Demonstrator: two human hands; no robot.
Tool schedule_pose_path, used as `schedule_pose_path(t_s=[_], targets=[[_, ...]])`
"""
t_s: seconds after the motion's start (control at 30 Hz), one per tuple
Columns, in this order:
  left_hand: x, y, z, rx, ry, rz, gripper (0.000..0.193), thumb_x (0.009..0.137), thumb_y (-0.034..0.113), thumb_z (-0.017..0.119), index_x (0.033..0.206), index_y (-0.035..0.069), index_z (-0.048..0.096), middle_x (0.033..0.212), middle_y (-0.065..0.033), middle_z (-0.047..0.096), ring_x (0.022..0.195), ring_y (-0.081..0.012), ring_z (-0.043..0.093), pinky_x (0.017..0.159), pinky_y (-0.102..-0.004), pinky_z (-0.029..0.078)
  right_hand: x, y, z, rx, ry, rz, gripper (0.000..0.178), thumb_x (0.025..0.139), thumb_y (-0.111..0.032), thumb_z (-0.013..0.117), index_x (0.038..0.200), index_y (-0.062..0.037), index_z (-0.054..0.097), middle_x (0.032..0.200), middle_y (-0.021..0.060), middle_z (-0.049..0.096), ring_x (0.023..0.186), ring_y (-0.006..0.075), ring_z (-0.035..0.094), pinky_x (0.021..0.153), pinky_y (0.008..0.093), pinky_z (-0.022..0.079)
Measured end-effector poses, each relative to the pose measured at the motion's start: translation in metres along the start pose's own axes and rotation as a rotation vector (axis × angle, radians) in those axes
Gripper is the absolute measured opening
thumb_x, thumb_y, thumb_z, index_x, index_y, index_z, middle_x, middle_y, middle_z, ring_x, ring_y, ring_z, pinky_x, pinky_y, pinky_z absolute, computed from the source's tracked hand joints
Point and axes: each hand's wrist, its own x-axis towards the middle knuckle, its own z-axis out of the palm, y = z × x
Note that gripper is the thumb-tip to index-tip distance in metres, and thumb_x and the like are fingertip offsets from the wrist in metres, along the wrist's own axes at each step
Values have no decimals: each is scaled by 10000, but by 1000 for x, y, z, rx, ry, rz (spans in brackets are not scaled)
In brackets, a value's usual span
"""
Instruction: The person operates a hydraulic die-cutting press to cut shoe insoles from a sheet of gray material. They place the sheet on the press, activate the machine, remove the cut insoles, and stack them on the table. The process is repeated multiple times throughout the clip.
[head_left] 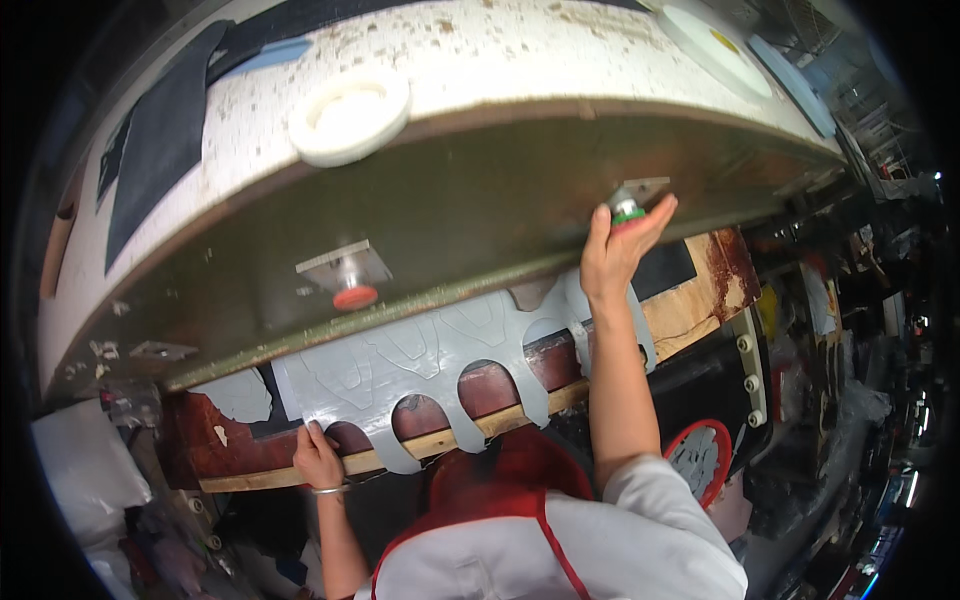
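At centre, grey sheet (440, 370) with rounded cut-outs along the near edge and curved outlines on the surface; flat on a red-brown board (205, 445), with narrow tongues reaching over the light wooden strip (250, 480) along the front, and the far side partly hidden by the overhanging beam (480, 190). At the near left corner of the sheet, left hand (318, 462) with fingertips in contact; impossible to tell whether pinching or merely touching. On the same wrist, a pale bracelet (331, 490). Across the right end of the sheet, right forearm; beyond, right hand (618, 255) at a green-and-red button (628, 215) on the beam's dark face, with thumb and fingers extended and spread to either side, unclenched. Farther left on the same face, a second, red button (355, 297) below a metal plate. Above, on the worn white top, a thick white ring (350, 118) and, toward the right, a white disc (715, 50). At lower right, a red-rimmed container (722, 440) with grey pieces inside.
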Motion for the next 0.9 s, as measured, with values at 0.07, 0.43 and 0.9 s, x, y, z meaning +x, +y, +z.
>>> schedule_pose_path(t_s=[0.07, 0.43, 0.9], targets=[[24, 4, 5, 1, 17, 45, 375, 1008, 280, 453, 725, 40, 507, 511, -78, 560, 469, -236, 579, 469, -366, 418, -8, 5, 7, 63, 31, 51, 957, 907, -447, 561, 1462, 81, -13, 1492, 372, -11, 1401, 499, 45, 1130, 542, 78], [37, 8, 0, 6, 76, 42, 434, 1016, 319, 429, 701, 37, 526, 483, -78, 530, 436, -231, 537, 459, -365, 397, -98, 32, -45, -2, -330, 630, 453, 767, -197, 759, 1140, 17, 614, 803, 130, 662, 755, 289, 643, 722, 399, 509], [-51, -33, -20, -165, 92, 172, 303, 1014, 180, 419, 770, 0, 430, 656, -135, 450, 594, -206, 394, 565, -342, 376, -188, 48, -140, 14, -369, 445, 167, 816, -130, 706, 759, -3, 614, 580, 108, 529, 544, 219, 499, 566, 352, 431]])
